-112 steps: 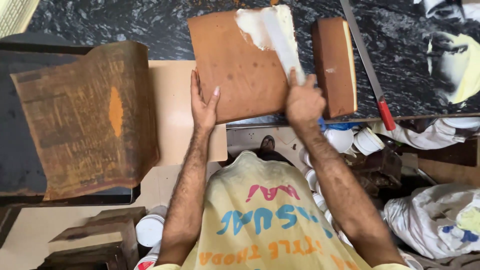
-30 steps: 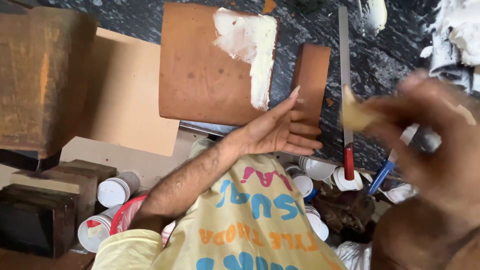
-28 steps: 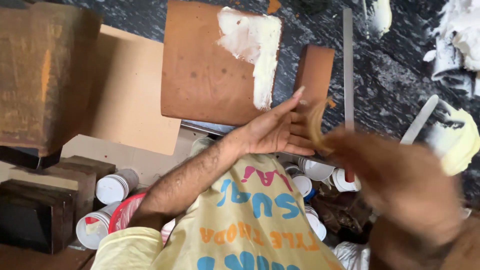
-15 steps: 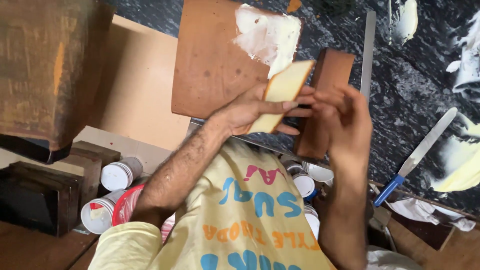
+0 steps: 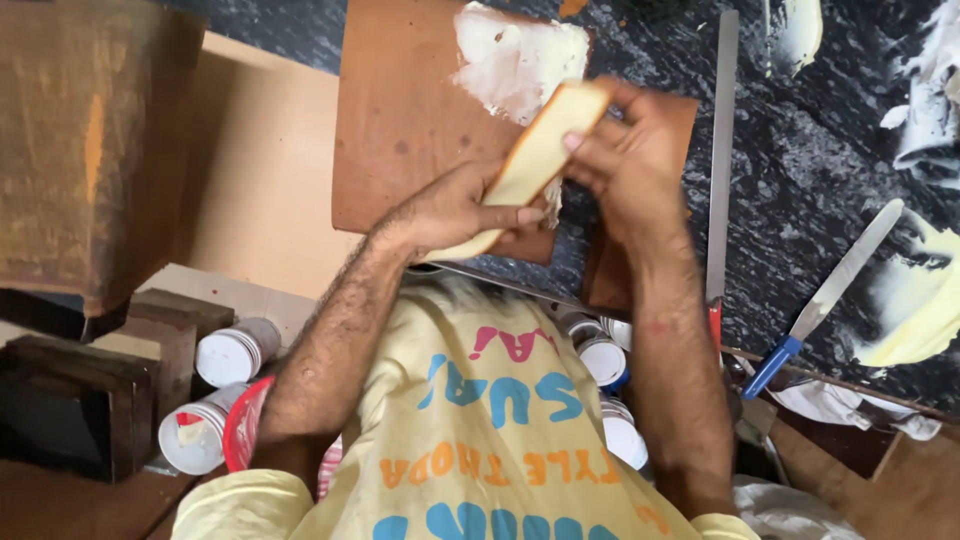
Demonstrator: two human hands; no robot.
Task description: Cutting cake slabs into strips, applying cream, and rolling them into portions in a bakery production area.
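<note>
A flat pale-yellow sponge slice [image 5: 540, 150] is held tilted between both hands. My left hand [image 5: 455, 212] grips its lower end and my right hand [image 5: 630, 160] pinches its upper end. Under them a large brown sponge slab [image 5: 400, 120] lies on the dark marbled counter [image 5: 810, 140], with a patch of white cream [image 5: 515, 60] on its far right corner. A smaller brown sponge piece [image 5: 688, 118] lies partly hidden beneath my right hand.
A long knife [image 5: 720, 150] with a red handle lies right of the hands. Further right is a blue-handled palette knife [image 5: 830, 290] beside cream smears. Another big brown slab [image 5: 80, 150] and a beige board [image 5: 260, 190] sit at left; white cups [image 5: 230, 352] stand below the counter edge.
My right hand swung in from the right, where it was blurred, and joined the left hand on the yellow sponge slice. The slice now sits higher, over the cream patch.
</note>
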